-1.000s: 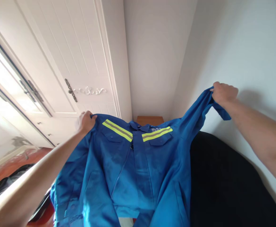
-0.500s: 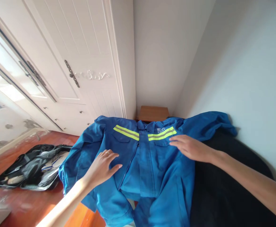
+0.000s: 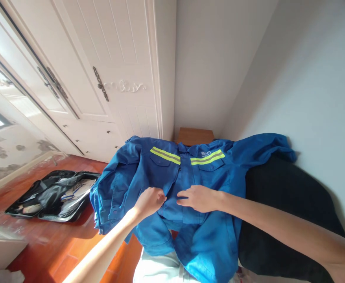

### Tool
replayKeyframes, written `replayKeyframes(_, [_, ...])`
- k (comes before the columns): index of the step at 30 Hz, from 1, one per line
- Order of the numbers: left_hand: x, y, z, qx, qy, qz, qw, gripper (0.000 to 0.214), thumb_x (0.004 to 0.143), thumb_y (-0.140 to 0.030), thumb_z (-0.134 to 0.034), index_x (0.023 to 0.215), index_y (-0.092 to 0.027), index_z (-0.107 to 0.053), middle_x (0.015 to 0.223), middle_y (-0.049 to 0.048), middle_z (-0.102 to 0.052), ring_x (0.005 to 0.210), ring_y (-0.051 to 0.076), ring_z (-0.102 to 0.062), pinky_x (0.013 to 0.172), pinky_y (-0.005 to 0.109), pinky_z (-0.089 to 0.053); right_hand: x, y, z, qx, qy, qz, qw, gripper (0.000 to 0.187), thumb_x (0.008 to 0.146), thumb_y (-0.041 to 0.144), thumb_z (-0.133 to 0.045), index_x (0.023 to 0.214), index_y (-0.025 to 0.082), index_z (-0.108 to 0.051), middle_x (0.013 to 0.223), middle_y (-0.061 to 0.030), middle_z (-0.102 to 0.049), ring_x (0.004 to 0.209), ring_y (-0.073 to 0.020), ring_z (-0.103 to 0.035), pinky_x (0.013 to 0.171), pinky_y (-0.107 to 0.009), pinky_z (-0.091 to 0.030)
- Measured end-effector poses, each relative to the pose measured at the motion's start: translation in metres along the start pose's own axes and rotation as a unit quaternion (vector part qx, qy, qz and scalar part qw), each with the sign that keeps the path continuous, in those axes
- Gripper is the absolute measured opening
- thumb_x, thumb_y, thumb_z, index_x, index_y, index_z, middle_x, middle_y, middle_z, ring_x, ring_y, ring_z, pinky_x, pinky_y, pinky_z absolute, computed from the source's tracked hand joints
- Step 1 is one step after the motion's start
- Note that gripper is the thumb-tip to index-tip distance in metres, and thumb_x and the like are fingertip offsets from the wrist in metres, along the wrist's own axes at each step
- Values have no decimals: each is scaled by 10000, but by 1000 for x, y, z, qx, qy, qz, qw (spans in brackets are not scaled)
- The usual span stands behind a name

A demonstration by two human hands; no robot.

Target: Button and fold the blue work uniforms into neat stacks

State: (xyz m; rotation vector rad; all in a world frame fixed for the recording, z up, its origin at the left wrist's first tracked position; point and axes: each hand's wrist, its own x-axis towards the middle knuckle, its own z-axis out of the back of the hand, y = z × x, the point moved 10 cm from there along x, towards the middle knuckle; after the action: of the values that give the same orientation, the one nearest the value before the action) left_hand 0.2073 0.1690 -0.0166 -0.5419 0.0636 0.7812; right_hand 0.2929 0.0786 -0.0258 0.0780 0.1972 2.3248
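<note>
A blue work jacket (image 3: 207, 177) with yellow-green reflective stripes lies front up over a black cushioned surface (image 3: 281, 212), its left side hanging off the edge. My left hand (image 3: 150, 201) is closed, pinching the fabric at the jacket's front opening near the zip. My right hand (image 3: 198, 197) rests on the placket just beside it, fingers curled on the cloth. The two hands almost touch at the middle of the jacket.
An open black bag (image 3: 52, 194) with clothes lies on the red wooden floor at the left. White wardrobe doors (image 3: 101, 78) stand behind. A small wooden stand (image 3: 195, 135) sits in the corner. A pale wall (image 3: 308, 98) runs along the right.
The jacket, held up by its shoulders a second ago, now lies spread out. Both hands let go of it, passed over its chest and met at the front opening.
</note>
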Motion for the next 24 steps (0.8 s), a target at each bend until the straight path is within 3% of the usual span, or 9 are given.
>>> replayKeyframes(4, [12, -3, 12, -257, -21, 40, 965, 296, 854, -443, -560, 753, -174, -632, 654, 36, -689, 614, 191, -695, 479, 227, -451, 5, -1, -9, -33, 41, -9, 999, 235, 906, 106, -473, 878, 173, -697, 860, -66, -675, 737, -182, -633, 652, -291, -445])
replayKeyframes(7, [29, -15, 13, -378, -47, 49, 923, 312, 811, -471, -636, 804, -161, -607, 684, 40, -677, 638, 192, -706, 468, 220, -489, -2, -11, 13, 22, -9, 5, 1000, 243, 893, 80, -494, 904, 192, -709, 902, -50, -679, 780, -170, -625, 716, -296, -451])
replayKeyframes(10, [51, -30, -8, -440, -19, 34, 897, 296, 811, -434, -659, 796, -146, -591, 679, 41, -663, 621, 170, -697, 542, 249, -551, -21, -32, 46, 90, -91, -39, 991, 268, 900, 59, -471, 928, 185, -706, 970, -55, -685, 837, -159, -627, 770, -289, -458])
replayKeyframes(14, [73, -37, -60, -405, 67, 19, 912, 168, 826, -292, -621, 776, -135, -588, 663, 55, -663, 595, 170, -684, 569, 292, -573, -53, -50, 73, 148, -185, -115, 965, 266, 927, 89, -443, 951, 181, -692, 1064, -77, -681, 945, -172, -638, 845, -300, -486])
replayKeyframes(17, [77, -35, -75, -387, 66, -8, 920, 75, 811, -216, -593, 817, -147, -622, 760, 90, -702, 681, 201, -696, 638, 329, -577, -61, -43, 64, 155, -151, -133, 967, 279, 927, 87, -425, 955, 182, -686, 1089, -81, -680, 985, -178, -644, 859, -298, -492])
replayKeyframes(20, [67, -38, -55, -329, 22, -65, 942, 175, 834, -216, -556, 959, -195, -676, 977, 126, -725, 920, 246, -690, 805, 344, -548, -55, -25, 38, 107, -37, -151, 982, 321, 877, 46, -434, 1056, 182, -664, 1045, -80, -687, 917, -192, -664, 787, -293, -493])
replayKeyframes(24, [36, -51, -21, -93, -38, -186, 977, 314, 893, -279, -515, 1164, -245, -668, 1185, 120, -684, 1116, 280, -626, 973, 377, -473, -37, 6, 15, 4, 62, -143, 988, 393, 833, 108, -498, 1204, 185, -601, 998, -101, -673, 755, -219, -680, 623, -299, -474])
